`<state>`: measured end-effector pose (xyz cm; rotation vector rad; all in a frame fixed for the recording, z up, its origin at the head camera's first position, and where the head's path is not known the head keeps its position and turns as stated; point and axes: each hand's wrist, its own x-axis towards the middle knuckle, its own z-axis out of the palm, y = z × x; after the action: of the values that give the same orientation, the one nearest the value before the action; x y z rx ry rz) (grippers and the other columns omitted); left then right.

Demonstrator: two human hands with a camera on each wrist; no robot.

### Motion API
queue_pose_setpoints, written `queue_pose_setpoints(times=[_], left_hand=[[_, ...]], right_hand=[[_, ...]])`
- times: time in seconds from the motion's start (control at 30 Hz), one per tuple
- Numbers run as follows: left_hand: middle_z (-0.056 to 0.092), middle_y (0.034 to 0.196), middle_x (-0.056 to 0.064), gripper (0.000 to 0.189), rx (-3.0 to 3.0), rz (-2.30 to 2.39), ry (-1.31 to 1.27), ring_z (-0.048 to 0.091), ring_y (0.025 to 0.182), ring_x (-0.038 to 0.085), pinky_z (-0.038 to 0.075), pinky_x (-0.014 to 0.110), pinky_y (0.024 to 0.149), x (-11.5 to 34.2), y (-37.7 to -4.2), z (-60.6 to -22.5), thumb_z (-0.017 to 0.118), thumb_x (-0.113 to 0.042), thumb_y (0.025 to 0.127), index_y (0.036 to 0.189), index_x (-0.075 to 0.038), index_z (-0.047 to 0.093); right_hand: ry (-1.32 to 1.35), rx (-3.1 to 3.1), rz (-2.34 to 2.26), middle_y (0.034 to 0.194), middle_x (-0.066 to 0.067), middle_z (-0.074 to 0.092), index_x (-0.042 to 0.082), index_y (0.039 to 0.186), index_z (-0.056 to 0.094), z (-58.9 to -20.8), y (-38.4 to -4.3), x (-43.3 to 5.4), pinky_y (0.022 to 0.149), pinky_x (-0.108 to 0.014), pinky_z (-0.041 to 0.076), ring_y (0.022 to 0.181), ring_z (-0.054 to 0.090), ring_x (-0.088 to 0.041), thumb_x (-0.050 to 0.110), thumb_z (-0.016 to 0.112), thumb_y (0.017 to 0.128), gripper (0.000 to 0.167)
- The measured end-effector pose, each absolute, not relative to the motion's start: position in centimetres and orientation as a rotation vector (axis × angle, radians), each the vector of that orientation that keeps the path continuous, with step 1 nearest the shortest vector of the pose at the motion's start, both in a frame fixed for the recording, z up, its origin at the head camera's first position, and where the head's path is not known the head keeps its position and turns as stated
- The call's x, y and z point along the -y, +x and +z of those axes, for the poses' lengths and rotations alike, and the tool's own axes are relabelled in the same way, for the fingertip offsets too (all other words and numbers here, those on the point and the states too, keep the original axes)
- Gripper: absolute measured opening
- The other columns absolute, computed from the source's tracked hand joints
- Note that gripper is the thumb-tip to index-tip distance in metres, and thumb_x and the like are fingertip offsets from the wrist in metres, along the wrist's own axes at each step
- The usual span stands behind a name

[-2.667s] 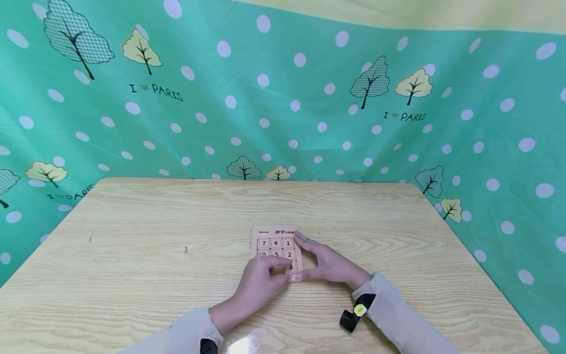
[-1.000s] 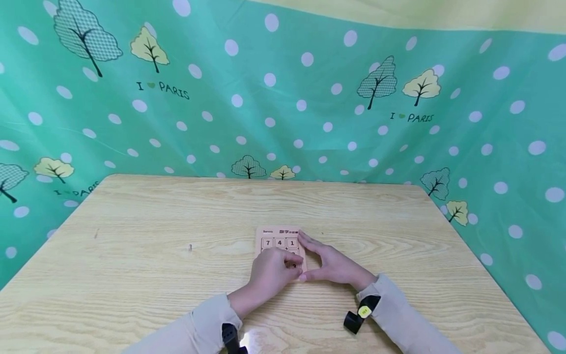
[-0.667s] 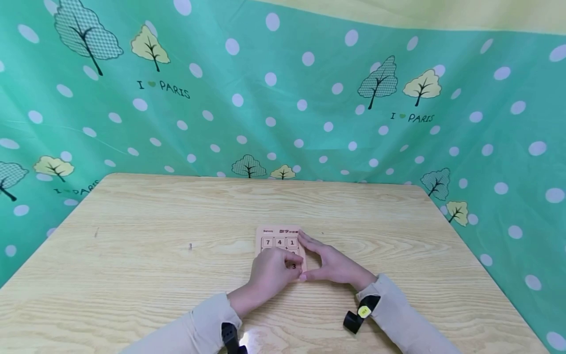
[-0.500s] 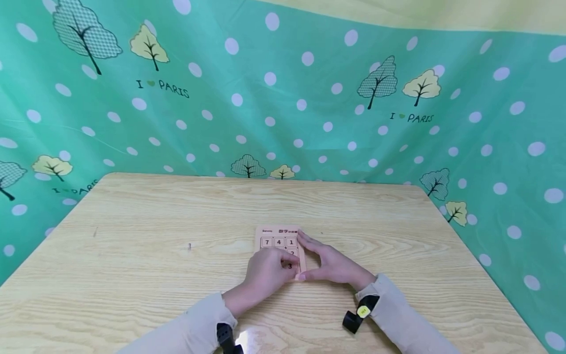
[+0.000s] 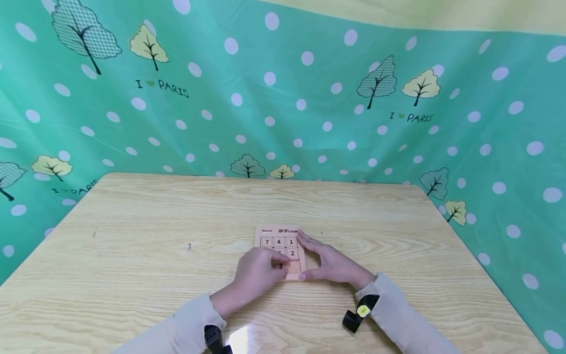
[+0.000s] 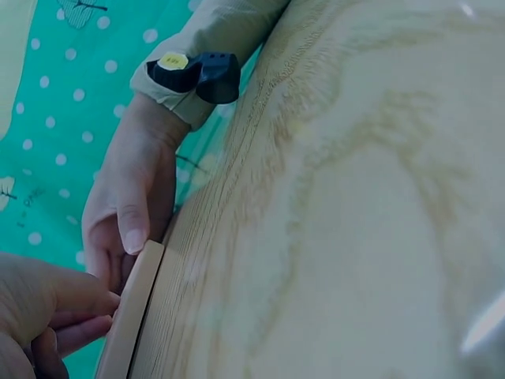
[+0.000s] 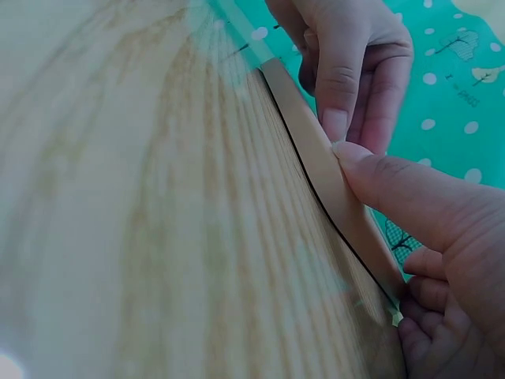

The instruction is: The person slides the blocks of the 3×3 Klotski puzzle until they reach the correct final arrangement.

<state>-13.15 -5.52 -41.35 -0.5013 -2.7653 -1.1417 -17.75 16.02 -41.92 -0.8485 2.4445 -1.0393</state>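
Note:
A pale wooden sliding number puzzle (image 5: 302, 260) lies flat on the table. Its top row reads 7, 4, 1, and a 2 tile (image 5: 292, 253) sits under the 1. My left hand (image 5: 257, 269) reaches over the lower part, thumb and index finger around the 3 tile (image 5: 280, 266), and covers the tiles left of it. Right of the 3 is a bare slot. My right hand (image 5: 332, 264) holds the puzzle's right side, index finger near the top corner and thumb at the bottom corner. In the right wrist view, the thumb presses the puzzle's edge (image 7: 319, 158).
The light wood-grain table (image 5: 132, 236) stretches out on all sides of the puzzle. Behind and beside it hangs a green dotted cloth (image 5: 199, 123) with printed trees. A black wrist strap with a yellow label (image 5: 363, 310) is on the right sleeve.
The 3 tile has slid left from the bottom right corner to the middle of the bottom row, and my left hand has moved left with it. My right hand stays in place.

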Motion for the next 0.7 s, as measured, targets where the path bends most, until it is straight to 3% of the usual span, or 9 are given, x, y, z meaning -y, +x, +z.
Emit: queue_pose_setpoints(times=[0.2,0.23,0.37,0.47,0.57,0.63,0.7], left_hand=[[0.073,0.096,0.005,0.017,2.765,-1.166,-0.503,0.029,0.038,0.002,0.026,0.018,0.035,5.8,-13.2,-41.4,0.075,-0.014,0.073,0.09,-0.016,0.076],[0.073,0.096,0.004,0.018,2.762,-1.165,-0.506,0.035,0.041,0.002,0.03,0.018,0.038,5.9,-13.2,-41.5,0.075,-0.014,0.073,0.09,-0.016,0.076],[0.072,0.098,0.002,0.02,2.747,-1.179,-0.54,0.06,0.067,0.007,0.049,0.025,0.062,6.2,-13.3,-41.8,0.075,-0.015,0.073,0.093,-0.016,0.075],[0.072,0.101,0.002,0.023,2.716,-1.253,-0.569,0.066,0.093,0.013,0.051,0.032,0.081,6.5,-13.5,-41.9,0.075,-0.014,0.074,0.097,-0.013,0.074],[0.071,0.103,0.005,0.025,2.67,-1.376,-0.576,0.067,0.09,0.013,0.052,0.028,0.08,6.8,-13.9,-42.1,0.075,-0.012,0.075,0.101,-0.01,0.073],[0.07,0.105,0.005,0.026,2.645,-1.449,-0.562,0.065,0.071,0.013,0.052,0.025,0.066,6.9,-14.3,-42.1,0.075,-0.011,0.076,0.102,-0.008,0.072],[0.07,0.106,0.004,0.027,2.637,-1.476,-0.547,0.064,0.072,0.012,0.052,0.025,0.067,7.0,-14.8,-42.1,0.075,-0.011,0.076,0.103,-0.009,0.072]], right_hand=[[-0.855,-2.453,-1.035,0.157,0.006,0.008,0.016,0.149,0.022,-42.0,-17.9,-16.1,0.114,-0.044,0.015,0.143,0.01,-0.019,0.047,0.074,0.076,0.095],[-0.86,-2.451,-1.036,0.157,0.005,0.008,0.015,0.149,0.022,-42.0,-17.9,-16.1,0.114,-0.044,0.015,0.143,0.01,-0.02,0.046,0.074,0.076,0.095],[-0.879,-2.45,-1.039,0.158,0.002,0.009,0.013,0.149,0.023,-42.1,-17.9,-16.1,0.113,-0.046,0.015,0.143,0.01,-0.023,0.045,0.074,0.077,0.094],[-0.879,-2.446,-1.044,0.158,0.001,0.009,0.013,0.149,0.023,-42.1,-17.9,-16.0,0.113,-0.046,0.014,0.143,0.01,-0.024,0.044,0.074,0.078,0.093],[-0.879,-2.442,-1.048,0.158,0.001,0.009,0.012,0.149,0.023,-42.1,-17.9,-16.1,0.113,-0.046,0.014,0.143,0.009,-0.024,0.043,0.074,0.078,0.092],[-0.878,-2.442,-1.048,0.158,0.001,0.009,0.012,0.149,0.023,-42.2,-17.9,-16.1,0.113,-0.047,0.014,0.143,0.009,-0.024,0.043,0.074,0.078,0.092],[-0.878,-2.446,-1.042,0.158,0.001,0.009,0.012,0.149,0.023,-42.2,-17.9,-16.1,0.113,-0.047,0.014,0.143,0.009,-0.024,0.043,0.073,0.078,0.092]])
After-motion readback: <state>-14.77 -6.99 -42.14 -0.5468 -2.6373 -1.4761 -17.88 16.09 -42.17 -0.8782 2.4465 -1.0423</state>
